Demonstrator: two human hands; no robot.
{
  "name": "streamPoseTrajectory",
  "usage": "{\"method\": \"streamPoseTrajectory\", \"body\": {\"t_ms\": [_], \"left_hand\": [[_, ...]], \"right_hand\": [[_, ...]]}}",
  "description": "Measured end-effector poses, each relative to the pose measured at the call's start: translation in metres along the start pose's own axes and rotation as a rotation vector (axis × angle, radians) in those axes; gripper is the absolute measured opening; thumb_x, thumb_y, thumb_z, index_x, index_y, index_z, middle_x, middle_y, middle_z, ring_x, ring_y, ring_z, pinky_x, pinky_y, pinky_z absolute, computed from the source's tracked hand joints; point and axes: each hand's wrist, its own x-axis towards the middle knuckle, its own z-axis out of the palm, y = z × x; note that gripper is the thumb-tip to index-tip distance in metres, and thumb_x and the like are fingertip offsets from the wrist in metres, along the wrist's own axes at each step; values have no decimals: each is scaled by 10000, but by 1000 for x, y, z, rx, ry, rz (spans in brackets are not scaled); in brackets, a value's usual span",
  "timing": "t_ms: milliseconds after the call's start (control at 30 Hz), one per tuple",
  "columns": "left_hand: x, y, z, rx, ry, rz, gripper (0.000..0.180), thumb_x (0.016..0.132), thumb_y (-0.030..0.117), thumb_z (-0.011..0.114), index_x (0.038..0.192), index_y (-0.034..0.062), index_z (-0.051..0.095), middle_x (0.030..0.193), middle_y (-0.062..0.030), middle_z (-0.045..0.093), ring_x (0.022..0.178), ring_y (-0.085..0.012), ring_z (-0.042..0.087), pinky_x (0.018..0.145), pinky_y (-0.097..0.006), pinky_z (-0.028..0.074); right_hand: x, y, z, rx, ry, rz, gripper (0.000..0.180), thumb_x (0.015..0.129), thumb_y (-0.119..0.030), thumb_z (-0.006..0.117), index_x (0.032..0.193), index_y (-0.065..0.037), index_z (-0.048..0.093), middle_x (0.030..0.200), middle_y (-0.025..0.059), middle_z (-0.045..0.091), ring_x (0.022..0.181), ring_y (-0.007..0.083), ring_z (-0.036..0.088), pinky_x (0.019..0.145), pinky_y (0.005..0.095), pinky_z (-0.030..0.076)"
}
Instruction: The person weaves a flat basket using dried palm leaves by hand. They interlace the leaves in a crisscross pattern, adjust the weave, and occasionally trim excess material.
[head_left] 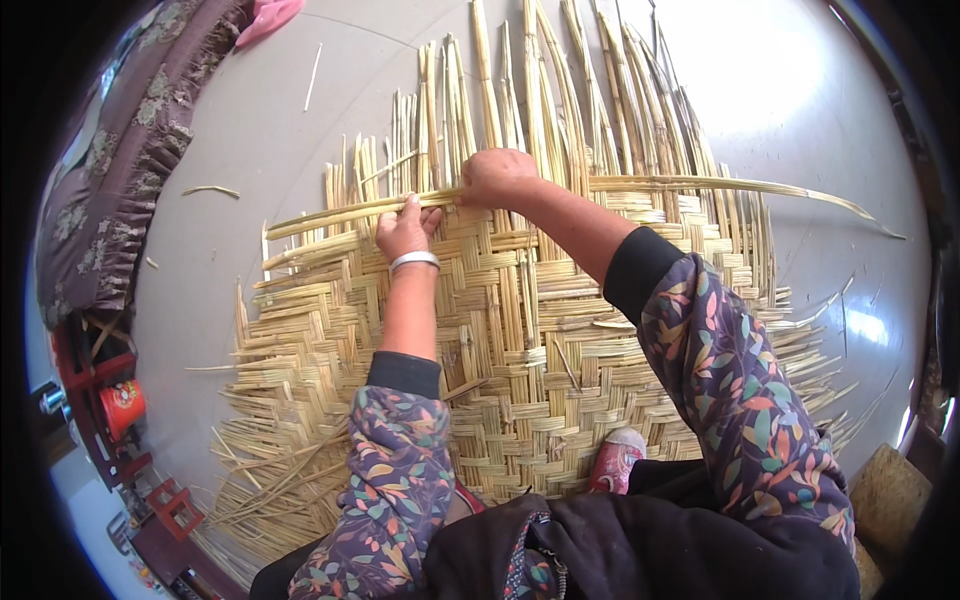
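A large mat of woven split reeds (560, 345) lies in front of me, its loose upright reed ends (540, 90) fanning out at the far side. Across its far part runs a long pale reed strip (335, 214), with another stretch of strip (690, 184) reaching past the right edge. My left hand (405, 230), a light band at its wrist, is closed on the left stretch, thumb on top. Close to its right, my right hand (497, 180) is closed like a fist at the same strip, among the uprights. Its fingertips are hidden, as is the strip beneath.
Loose reed scraps (211, 190) lie on the grey tiled floor (350, 75). A ruffled, patterned cover (120, 170) hangs at the left, above a dark red stand (95, 375) with a red container (122, 408). My shoe (618, 458) rests on the mat's near part.
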Motion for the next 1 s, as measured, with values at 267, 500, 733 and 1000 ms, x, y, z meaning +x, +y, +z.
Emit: {"method": "streamPoseTrajectory", "body": {"t_ms": [267,500,733,1000], "left_hand": [[12,56,-28,145,-619,-154,440,829,-43,544,1254,-68,430,1140,-115,558,1074,-173,547,964,-312,461],[32,58,0,435,-457,-61,415,823,-62,529,1234,-35,483,1086,-87,597,944,-133,602,807,-220,530],[61,58,21,845,-348,98,192,794,66,681,973,34,619,633,11,557,470,-49,450,387,-210,322],[76,50,14,1461,-268,472,210,727,198,725,792,41,601,636,-82,606,573,-175,558,601,-323,481]], "right_hand": [[-5,14,-15,144,-76,-107,293,774,-410,671,926,-160,682,837,33,664,799,163,630,717,313,492],[-27,18,-9,261,164,-77,249,774,-389,670,831,-146,657,743,38,643,719,188,618,649,338,483],[-43,6,-5,214,322,-73,236,837,-358,599,818,-125,628,838,87,600,767,270,594,703,401,463],[-47,-2,-2,202,380,-81,198,841,-287,562,854,-103,632,884,133,615,804,310,607,720,428,469]]}}
